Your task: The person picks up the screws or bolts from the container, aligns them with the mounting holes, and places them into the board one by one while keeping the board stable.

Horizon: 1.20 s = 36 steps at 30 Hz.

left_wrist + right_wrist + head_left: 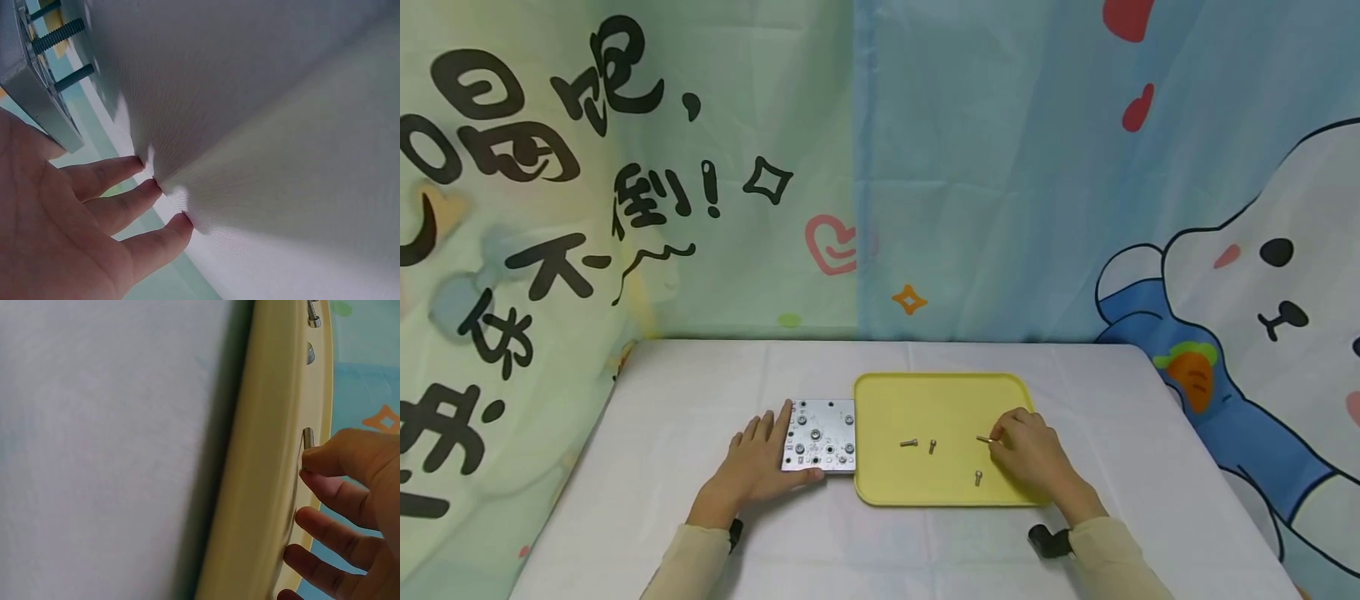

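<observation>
A silver metal plate (830, 414) with several screw heads and holes in it stands against the left side of a yellow tray (887, 483). My left hand (758, 468) holds its left end, index finger at the far corner and thumb along the near edge; the other fingertips (178, 231) press on the white cloth. Threaded screw shanks (59, 36) stick out from the plate's underside in the left wrist view. Over the tray's right part, my right hand (1032, 450) pinches a small metal screw (308, 437) between thumb and index finger, its threaded end showing.
Three loose screws lie on the tray: one on its side (908, 443), a second screw (932, 447) beside it, and a third screw (978, 477) nearer the front. A white cloth (925, 550) covers the table. Printed curtains (970, 208) hang behind it.
</observation>
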Each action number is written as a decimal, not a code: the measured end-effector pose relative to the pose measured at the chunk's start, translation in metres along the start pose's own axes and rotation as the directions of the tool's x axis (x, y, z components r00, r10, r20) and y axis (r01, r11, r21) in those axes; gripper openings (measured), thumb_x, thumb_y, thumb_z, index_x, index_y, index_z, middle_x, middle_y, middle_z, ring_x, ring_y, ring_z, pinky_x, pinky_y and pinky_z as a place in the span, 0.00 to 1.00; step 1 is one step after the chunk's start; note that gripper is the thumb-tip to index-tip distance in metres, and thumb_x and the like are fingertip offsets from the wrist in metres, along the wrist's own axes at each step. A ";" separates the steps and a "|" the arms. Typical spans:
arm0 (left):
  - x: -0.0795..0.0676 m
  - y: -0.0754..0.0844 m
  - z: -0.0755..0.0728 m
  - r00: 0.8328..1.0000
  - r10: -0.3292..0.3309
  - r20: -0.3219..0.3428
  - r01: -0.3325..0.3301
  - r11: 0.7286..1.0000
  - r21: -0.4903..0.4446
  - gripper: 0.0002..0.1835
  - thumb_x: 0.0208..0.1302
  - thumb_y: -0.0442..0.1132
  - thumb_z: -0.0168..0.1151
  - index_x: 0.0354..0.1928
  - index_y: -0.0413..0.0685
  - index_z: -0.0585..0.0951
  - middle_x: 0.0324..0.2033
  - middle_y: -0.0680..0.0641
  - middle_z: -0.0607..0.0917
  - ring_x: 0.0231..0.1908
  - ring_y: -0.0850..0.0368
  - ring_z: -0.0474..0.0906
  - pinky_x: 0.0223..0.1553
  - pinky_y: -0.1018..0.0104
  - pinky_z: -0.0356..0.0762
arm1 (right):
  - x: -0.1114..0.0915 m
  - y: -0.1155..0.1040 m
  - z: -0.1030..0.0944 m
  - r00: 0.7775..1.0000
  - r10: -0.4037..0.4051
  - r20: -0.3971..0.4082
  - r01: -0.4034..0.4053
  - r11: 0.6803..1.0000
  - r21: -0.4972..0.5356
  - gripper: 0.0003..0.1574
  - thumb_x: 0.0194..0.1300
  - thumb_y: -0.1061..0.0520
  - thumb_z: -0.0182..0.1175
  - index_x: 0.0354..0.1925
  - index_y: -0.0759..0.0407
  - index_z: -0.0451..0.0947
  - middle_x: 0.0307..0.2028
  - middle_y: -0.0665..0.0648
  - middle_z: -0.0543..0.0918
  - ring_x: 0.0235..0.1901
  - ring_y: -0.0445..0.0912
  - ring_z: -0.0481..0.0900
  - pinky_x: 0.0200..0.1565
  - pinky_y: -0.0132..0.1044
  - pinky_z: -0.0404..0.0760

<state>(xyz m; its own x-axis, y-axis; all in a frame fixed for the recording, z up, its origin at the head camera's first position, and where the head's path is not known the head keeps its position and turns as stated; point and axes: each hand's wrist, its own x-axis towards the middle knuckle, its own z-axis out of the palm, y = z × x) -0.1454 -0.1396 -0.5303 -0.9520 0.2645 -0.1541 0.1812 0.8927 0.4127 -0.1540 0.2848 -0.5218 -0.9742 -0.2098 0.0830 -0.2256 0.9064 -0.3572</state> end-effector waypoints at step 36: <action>0.000 0.001 -0.002 1.000 0.011 -0.004 -0.011 1.000 -0.003 0.66 0.51 0.78 0.61 0.80 0.46 0.47 0.71 0.28 0.60 0.70 0.27 0.55 0.65 0.33 0.55 | 0.021 -0.062 -0.011 0.949 -0.278 -0.147 0.278 0.960 -0.017 0.04 0.59 0.61 0.67 0.29 0.55 0.81 0.48 0.62 0.81 0.48 0.62 0.78 0.44 0.59 0.77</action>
<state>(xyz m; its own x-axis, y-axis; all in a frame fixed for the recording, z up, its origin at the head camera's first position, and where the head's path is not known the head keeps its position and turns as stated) -0.1458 -0.1399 -0.5279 -0.9508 0.2730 -0.1462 0.1910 0.8885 0.4172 -0.1603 0.2280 -0.4877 -0.8622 -0.3968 0.3150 -0.4878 0.8182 -0.3043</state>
